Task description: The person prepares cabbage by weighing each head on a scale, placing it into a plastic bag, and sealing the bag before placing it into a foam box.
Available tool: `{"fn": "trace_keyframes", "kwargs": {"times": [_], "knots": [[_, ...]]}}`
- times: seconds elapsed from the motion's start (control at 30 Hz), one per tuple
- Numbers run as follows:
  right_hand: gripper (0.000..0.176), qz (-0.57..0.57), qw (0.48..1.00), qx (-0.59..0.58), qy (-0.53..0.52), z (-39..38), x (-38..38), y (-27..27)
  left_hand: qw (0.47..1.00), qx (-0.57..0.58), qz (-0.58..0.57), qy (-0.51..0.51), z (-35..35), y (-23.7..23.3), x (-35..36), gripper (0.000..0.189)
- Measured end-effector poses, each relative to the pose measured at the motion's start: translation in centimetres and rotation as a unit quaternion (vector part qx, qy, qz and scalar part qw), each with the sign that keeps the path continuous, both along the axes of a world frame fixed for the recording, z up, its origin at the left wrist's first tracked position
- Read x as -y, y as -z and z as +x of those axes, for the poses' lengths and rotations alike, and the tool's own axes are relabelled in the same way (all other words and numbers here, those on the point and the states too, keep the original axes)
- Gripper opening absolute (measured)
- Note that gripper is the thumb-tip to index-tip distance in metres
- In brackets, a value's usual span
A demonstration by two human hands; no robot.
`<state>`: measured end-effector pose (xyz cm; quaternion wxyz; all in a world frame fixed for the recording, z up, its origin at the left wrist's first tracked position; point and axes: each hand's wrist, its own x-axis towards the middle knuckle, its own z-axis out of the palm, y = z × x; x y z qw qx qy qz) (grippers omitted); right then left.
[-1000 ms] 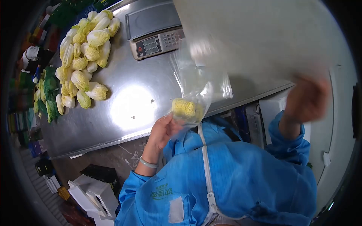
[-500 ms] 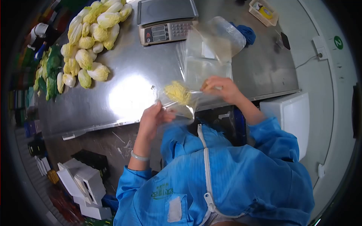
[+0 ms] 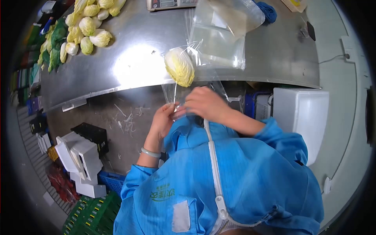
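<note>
A small yellow-white napa cabbage (image 3: 179,67) lies at the front edge of the steel table, inside a clear plastic bag (image 3: 169,93). The loose end of the bag hangs over the edge toward my body. My left hand (image 3: 163,120) pinches that end between thumb and fingers. Close against it, my right hand (image 3: 206,103) is bent over the same end with its fingers closed; it is slightly blurred, and its fingertips are partly hidden.
A stack of flat clear bags (image 3: 219,43) lies on the steel table (image 3: 137,47) beyond the cabbage. More napa cabbages (image 3: 87,26) are piled at the back left. A scale (image 3: 168,4) stands at the top. White foam boxes (image 3: 84,156) and a green crate (image 3: 92,213) are on the floor at left.
The cabbage has turned, its white base now away from me. Both hands have come together at the bag's near end, the right moving in from the right. My view has tilted downward.
</note>
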<state>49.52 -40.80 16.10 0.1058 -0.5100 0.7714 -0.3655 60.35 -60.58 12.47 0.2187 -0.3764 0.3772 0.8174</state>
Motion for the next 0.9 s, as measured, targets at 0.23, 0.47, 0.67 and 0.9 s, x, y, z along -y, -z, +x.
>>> {"fn": "trace_keyframes", "kwargs": {"times": [0.23,0.47,0.67,0.9], "knots": [[0.013,0.099,0.988,-0.046,-0.104,2.6,5.3,3.4,0.999,-0.005,-0.041,-0.036,0.3,-0.5,-0.3,0.021],[0.018,0.194,0.973,-0.083,-0.089,1.8,-11.0,2.8,0.991,-0.043,-0.122,0.042,1.1,0.0,1.0,0.037],[0.021,0.664,0.722,0.165,-0.105,4.1,-26.6,4.9,0.981,-0.060,-0.163,0.088,1.9,0.3,4.3,0.052],[0.042,0.162,0.956,-0.243,0.018,-3.7,-8.1,4.3,0.408,-0.416,-0.775,0.244,-0.2,0.9,3.2,0.054]]}}
